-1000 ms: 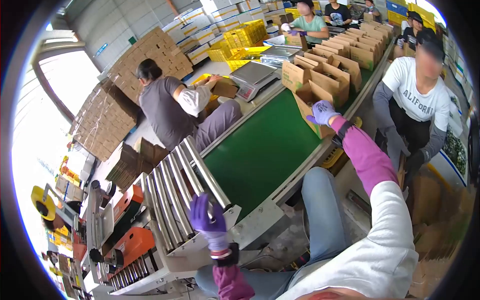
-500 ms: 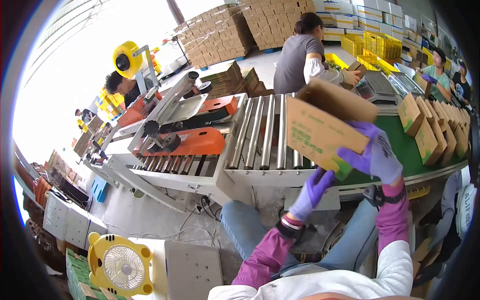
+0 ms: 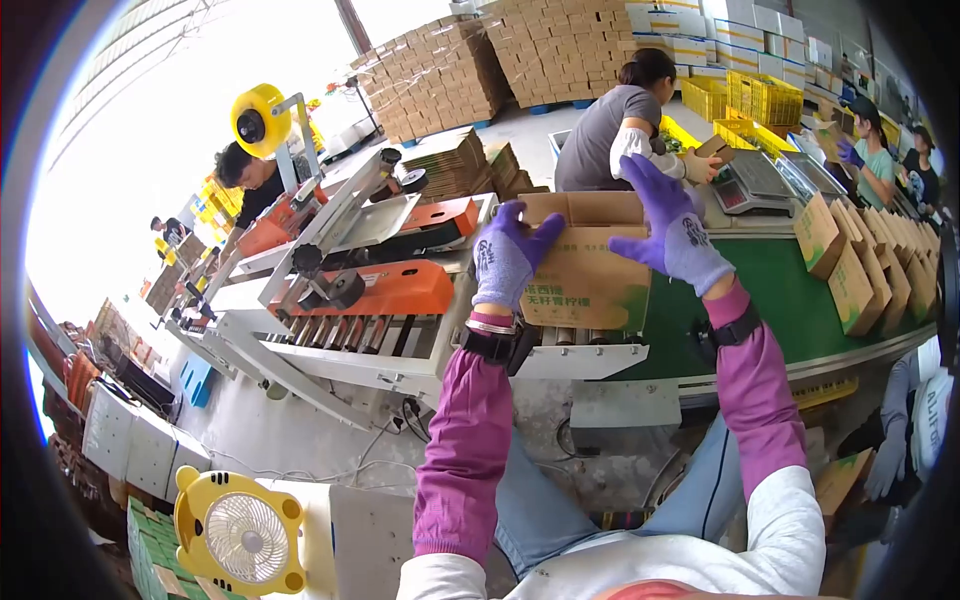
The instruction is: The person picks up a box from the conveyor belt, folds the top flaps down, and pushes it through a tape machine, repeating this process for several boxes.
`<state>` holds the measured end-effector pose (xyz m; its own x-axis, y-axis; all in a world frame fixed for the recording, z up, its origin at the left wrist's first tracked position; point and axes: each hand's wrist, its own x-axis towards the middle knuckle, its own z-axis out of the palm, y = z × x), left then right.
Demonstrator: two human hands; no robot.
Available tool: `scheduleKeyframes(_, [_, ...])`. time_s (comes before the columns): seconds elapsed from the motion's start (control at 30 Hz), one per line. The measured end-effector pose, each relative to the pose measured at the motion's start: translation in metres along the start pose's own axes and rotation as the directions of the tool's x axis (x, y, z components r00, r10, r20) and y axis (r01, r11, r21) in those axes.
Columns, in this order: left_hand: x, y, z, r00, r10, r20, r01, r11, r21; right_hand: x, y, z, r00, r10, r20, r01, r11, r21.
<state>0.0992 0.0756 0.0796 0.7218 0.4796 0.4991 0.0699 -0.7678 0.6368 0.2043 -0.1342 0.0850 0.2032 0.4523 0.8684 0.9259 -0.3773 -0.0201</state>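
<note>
A cardboard box (image 3: 590, 285) with green printing on its front stands on the rollers, its upper part opened out. My left hand (image 3: 507, 258), in a purple and grey glove, is at the box's left side. Its fingers are apart, and the thumb lies over the front panel; whether it touches cannot be told. At the right upper edge, my right hand (image 3: 680, 240) spreads its gloved fingers wide, the thumb pointing toward the box. Neither hand grips the cardboard.
Left of the box is a taping machine with orange side guides (image 3: 385, 290). A green belt (image 3: 740, 300) runs right, carrying rows of cartons (image 3: 865, 280). A co-worker (image 3: 615, 130) stands across the line beside a scale (image 3: 750, 185). A yellow fan (image 3: 245, 535) is lower left.
The box has gone from tilted in the air to upright on the rollers, further left. My hands have moved from its right and bottom to either side, with fingers spread.
</note>
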Motion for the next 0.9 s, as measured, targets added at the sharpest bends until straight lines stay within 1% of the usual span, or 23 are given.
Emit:
scheduleKeyframes(0.03, [0.007,-0.022,0.015,0.834,0.427,-0.351,-0.338,0.896,0.287,-0.002,0.011,0.013,0.998,0.012,0.061,-0.019,0.992,0.124])
scheduleKeyframes(0.07, [0.004,-0.026,0.014,0.840,0.428,-0.335,-0.342,0.895,0.285,-0.010,0.008,0.017,0.997,0.029,0.065,-0.037,0.992,0.124])
scheduleKeyframes(0.1, [-0.001,-0.029,0.013,0.988,0.131,-0.078,-0.150,0.926,-0.347,-0.018,0.004,0.020,0.999,0.038,0.037,-0.045,0.971,0.236])
scheduleKeyframes(0.13, [-0.001,-0.029,0.012,0.949,0.010,0.316,0.246,0.603,-0.759,-0.021,0.003,0.023,0.999,0.041,-0.004,-0.037,0.940,0.340])
scheduleKeyframes(0.17, [-0.012,-0.026,0.009,0.977,0.026,0.213,0.149,0.631,-0.762,-0.036,-0.004,0.026,0.989,0.132,-0.073,-0.094,0.918,0.386])
scheduleKeyframes(0.2, [-0.018,-0.038,0.013,0.985,0.063,0.162,0.064,0.735,-0.676,-0.051,-0.004,0.030,0.982,0.115,-0.148,-0.035,0.889,0.456])
scheduleKeyframes(0.27, [-0.044,-0.023,0.002,0.997,-0.022,0.075,0.065,0.772,-0.633,-0.062,-0.025,0.025,0.915,0.391,-0.096,-0.196,0.640,0.743])
scheduleKeyframes(0.33, [-0.049,-0.027,0.004,0.994,-0.003,-0.105,-0.063,0.784,-0.618,-0.060,-0.026,0.026,0.873,0.477,-0.104,-0.233,0.594,0.770])
scheduleKeyframes(0.37, [-0.049,-0.023,0.005,0.992,0.003,-0.123,-0.077,0.797,-0.599,-0.066,-0.015,0.030,0.864,0.479,0.156,-0.356,0.362,0.861])
scheduleKeyframes(0.4, [-0.048,-0.024,0.005,0.996,-0.040,-0.081,-0.019,0.788,-0.616,-0.072,-0.010,0.033,0.859,0.487,0.157,-0.366,0.371,0.853])
scheduleKeyframes(0.47, [-0.048,-0.026,0.007,0.997,-0.048,-0.067,-0.011,0.726,-0.688,-0.066,-0.006,0.034,0.912,0.368,0.184,-0.332,0.393,0.857])
scheduleKeyframes(0.5, [-0.047,-0.028,0.010,0.998,-0.054,-0.046,0.003,0.681,-0.732,-0.066,-0.005,0.033,0.900,0.367,0.234,-0.371,0.365,0.854])
scheduleKeyframes(0.53, [-0.045,-0.033,0.011,0.998,-0.050,-0.026,0.015,0.683,-0.730,-0.064,-0.005,0.030,0.895,0.385,0.223,-0.375,0.382,0.845])
scheduleKeyframes(0.6, [-0.047,-0.026,0.008,0.996,-0.084,0.031,0.079,0.669,-0.739,-0.066,-0.004,0.025,0.851,0.345,0.396,-0.494,0.272,0.826])
scheduleKeyframes(0.63, [-0.045,-0.030,0.009,0.999,-0.051,0.008,0.041,0.694,-0.719,-0.057,-0.013,-0.001,0.822,0.359,0.443,-0.569,0.471,0.674])
scheduleKeyframes(0.67, [-0.043,-0.030,0.010,0.999,-0.043,0.009,0.036,0.699,-0.714,-0.059,-0.012,-0.013,0.927,0.300,0.226,-0.372,0.817,0.441])
scheduleKeyframes(0.7, [-0.044,-0.031,0.009,1.000,-0.005,-0.015,-0.007,0.727,-0.687,-0.050,-0.024,-0.055,0.955,0.282,0.089,-0.277,0.747,0.604])
scheduleKeyframes(0.73, [-0.045,-0.033,0.009,0.998,0.026,-0.049,-0.052,0.750,-0.659,-0.049,-0.025,-0.095,0.964,0.235,-0.123,-0.049,0.614,0.788])
scheduleKeyframes(0.77, [-0.045,-0.031,0.008,0.999,-0.002,-0.036,-0.023,0.747,-0.665,-0.052,-0.020,-0.129,0.939,0.165,-0.301,0.206,0.431,0.879])
scheduleKeyframes(0.8, [-0.045,-0.028,0.008,0.999,-0.042,-0.035,0.008,0.748,-0.664,-0.053,-0.018,-0.162,0.908,0.091,-0.410,0.369,0.296,0.881])
scheduleKeyframes(0.83, [-0.044,-0.029,0.009,0.998,-0.051,-0.043,0.009,0.742,-0.670,-0.050,-0.020,-0.179,0.891,0.034,-0.452,0.433,0.233,0.871])
scheduleKeyframes(0.87, [-0.044,-0.029,0.011,0.997,-0.053,-0.049,0.005,0.731,-0.682,-0.047,-0.020,-0.188,0.891,-0.003,-0.454,0.445,0.199,0.873])
scheduleKeyframes(0.9, [-0.045,-0.024,0.009,0.996,-0.083,-0.031,0.039,0.726,-0.686,-0.041,-0.016,-0.184,0.910,-0.005,-0.415,0.406,0.213,0.889])
